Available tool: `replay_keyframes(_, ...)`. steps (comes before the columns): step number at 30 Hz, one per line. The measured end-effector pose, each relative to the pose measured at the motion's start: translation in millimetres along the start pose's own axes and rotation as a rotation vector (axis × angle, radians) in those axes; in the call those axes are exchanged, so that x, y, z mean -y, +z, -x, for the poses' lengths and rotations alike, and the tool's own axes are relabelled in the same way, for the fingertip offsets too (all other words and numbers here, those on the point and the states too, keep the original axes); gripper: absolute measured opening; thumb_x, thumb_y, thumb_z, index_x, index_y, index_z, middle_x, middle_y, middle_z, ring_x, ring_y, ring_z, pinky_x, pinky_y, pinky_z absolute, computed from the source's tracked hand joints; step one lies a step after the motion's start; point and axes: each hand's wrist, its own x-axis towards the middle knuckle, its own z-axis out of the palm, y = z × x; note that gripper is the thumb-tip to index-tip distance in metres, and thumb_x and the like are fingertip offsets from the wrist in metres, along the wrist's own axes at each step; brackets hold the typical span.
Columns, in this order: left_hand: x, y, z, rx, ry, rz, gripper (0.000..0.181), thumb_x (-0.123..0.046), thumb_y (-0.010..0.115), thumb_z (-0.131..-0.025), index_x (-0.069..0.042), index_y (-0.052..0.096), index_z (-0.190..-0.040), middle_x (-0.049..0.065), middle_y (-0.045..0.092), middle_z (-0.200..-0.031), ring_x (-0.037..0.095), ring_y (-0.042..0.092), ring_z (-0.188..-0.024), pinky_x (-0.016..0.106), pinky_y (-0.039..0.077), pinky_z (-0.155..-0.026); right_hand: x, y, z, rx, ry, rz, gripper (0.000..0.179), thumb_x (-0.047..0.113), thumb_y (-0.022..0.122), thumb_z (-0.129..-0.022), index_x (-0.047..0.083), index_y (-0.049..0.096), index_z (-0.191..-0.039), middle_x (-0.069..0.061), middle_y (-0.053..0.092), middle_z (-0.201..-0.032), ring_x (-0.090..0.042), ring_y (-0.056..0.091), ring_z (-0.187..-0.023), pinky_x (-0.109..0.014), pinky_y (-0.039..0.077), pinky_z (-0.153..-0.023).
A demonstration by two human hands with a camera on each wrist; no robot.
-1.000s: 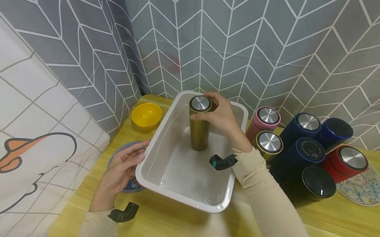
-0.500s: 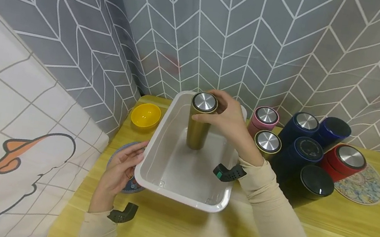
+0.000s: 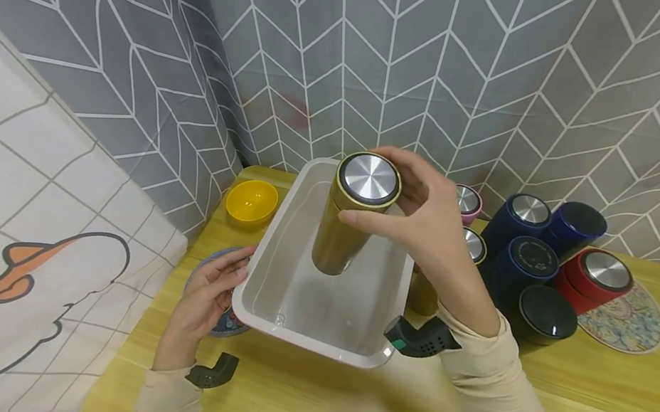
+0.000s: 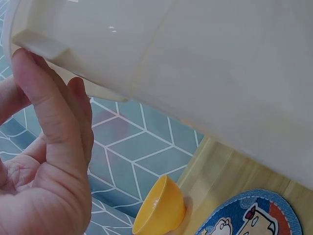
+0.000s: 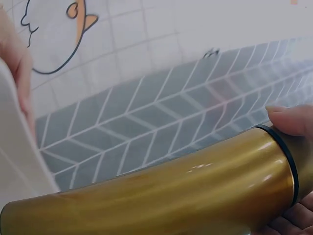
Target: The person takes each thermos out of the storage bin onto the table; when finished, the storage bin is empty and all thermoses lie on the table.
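My right hand (image 3: 426, 214) grips a gold vacuum flask (image 3: 343, 237) near its silver-topped lid, thumb on the near side. Held over the white plastic basin (image 3: 314, 349), the flask leans slightly, its lid end nearer the camera. Its gold body (image 5: 161, 191) fills the lower part of the right wrist view, with the thumb at the dark ring below the lid. My left hand (image 3: 206, 294) holds the basin's left rim. In the left wrist view, the fingers (image 4: 54, 103) reach up under the rim's lip, and the basin's outer wall (image 4: 210, 73) spans the top.
Right of the basin stand several flasks: a pink one (image 3: 468, 200), a second gold-rimmed one (image 3: 475, 245), dark ones (image 3: 546, 312) and a red one (image 3: 605, 271). A yellow bowl (image 3: 251, 202) and a blue round mat (image 3: 230, 323) lie left on the wooden table (image 3: 285, 408).
My right hand has lifted the gold flask up from inside the basin and drawn it closer to the camera, slightly rightward. The left hand stays at the basin's rim.
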Motion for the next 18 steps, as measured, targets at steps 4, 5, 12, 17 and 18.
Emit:
replay_keyframes(4, -0.3, 0.1, 0.0, -0.006, -0.005, 0.007, 0.04, 0.006, 0.044, -0.102, -0.014, 0.063, -0.131, -0.003, 0.069, -0.11, 0.006, 0.072, -0.09, 0.017, 0.06, -0.073, 18, -6, 16.6, 0.002, -0.067, -0.005, 0.073, 0.006, 0.092, -0.067, 0.019, 0.063, -0.132, -0.001, 0.067, -0.125, -0.016, 0.065, -0.114, -0.024, 0.051, -0.106)
replay_keyframes(5, -0.4, 0.1, 0.0, -0.008, -0.006, 0.008, 0.04, 0.006, 0.044, -0.102, -0.014, 0.064, -0.131, -0.003, 0.069, -0.11, 0.006, 0.072, -0.09, 0.017, 0.06, -0.073, 22, -8, 20.4, 0.005, -0.083, -0.005, 0.073, 0.004, 0.092, -0.067, 0.017, 0.063, -0.132, -0.002, 0.067, -0.124, -0.017, 0.065, -0.113, -0.023, 0.052, -0.104)
replay_keyframes(12, -0.2, -0.3, 0.0, -0.005, -0.014, 0.0, 0.04, 0.006, 0.044, -0.102, -0.015, 0.064, -0.131, -0.003, 0.07, -0.111, 0.006, 0.071, -0.092, 0.018, 0.061, -0.074, 39, -22, 46.3, 0.029, -0.143, -0.034, 0.077, -0.007, 0.092, -0.06, 0.007, 0.063, -0.131, -0.006, 0.069, -0.12, -0.021, 0.066, -0.106, -0.021, 0.057, -0.091)
replay_keyframes(17, 0.3, -0.8, -0.9, 0.02, -0.008, 0.002, 0.04, 0.005, 0.044, -0.103, -0.014, 0.063, -0.132, -0.002, 0.071, -0.11, 0.007, 0.072, -0.093, 0.019, 0.061, -0.075, 37, -35, 67.2, 0.041, -0.202, -0.173, 0.086, -0.023, 0.086, -0.052, -0.006, 0.059, -0.132, -0.017, 0.068, -0.122, -0.025, 0.064, -0.11, -0.024, 0.055, -0.096)
replay_keyframes(18, 0.5, -0.9, -1.1, 0.023, -0.007, 0.003, 0.04, 0.005, 0.044, -0.103, -0.014, 0.062, -0.132, -0.002, 0.071, -0.11, 0.007, 0.072, -0.093, 0.019, 0.061, -0.075, 36, -39, 71.2, 0.041, -0.216, -0.202, 0.087, -0.026, 0.085, -0.051, -0.009, 0.057, -0.132, -0.021, 0.067, -0.124, -0.027, 0.063, -0.113, -0.025, 0.055, -0.098)
